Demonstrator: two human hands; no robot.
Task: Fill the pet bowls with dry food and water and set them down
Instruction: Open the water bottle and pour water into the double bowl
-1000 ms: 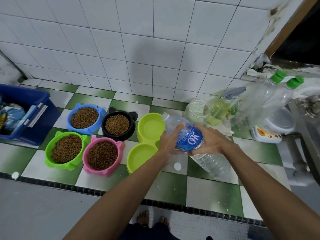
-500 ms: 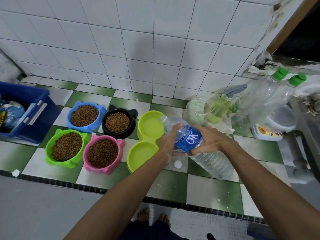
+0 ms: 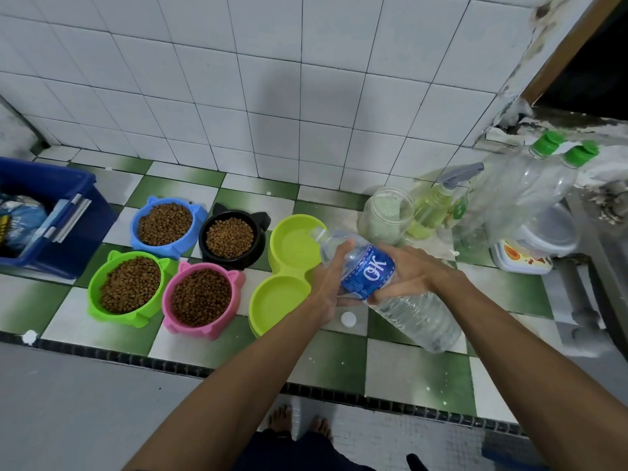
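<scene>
I hold a clear water bottle (image 3: 370,275) with a blue label in both hands, tilted so its open mouth sits over the far well of the lime double bowl (image 3: 272,302). My left hand (image 3: 328,283) grips its neck side and my right hand (image 3: 409,275) wraps the label from the right. The far well holds some water. The bottle's white cap (image 3: 348,318) lies on the counter under the bottle. Dry food fills the blue bowl (image 3: 165,224), black bowl (image 3: 230,237), green bowl (image 3: 130,288) and pink bowl (image 3: 201,297).
A blue bin (image 3: 47,215) with bags stands at the left. At the back right are a clear jar (image 3: 385,215), a spray bottle (image 3: 436,205), two green-capped bottles (image 3: 530,185) and a small tub (image 3: 523,258). The counter edge (image 3: 170,363) runs along the front.
The bottle's mouth has dipped lower over the far well of the lime double bowl. Both hands keep the same grip.
</scene>
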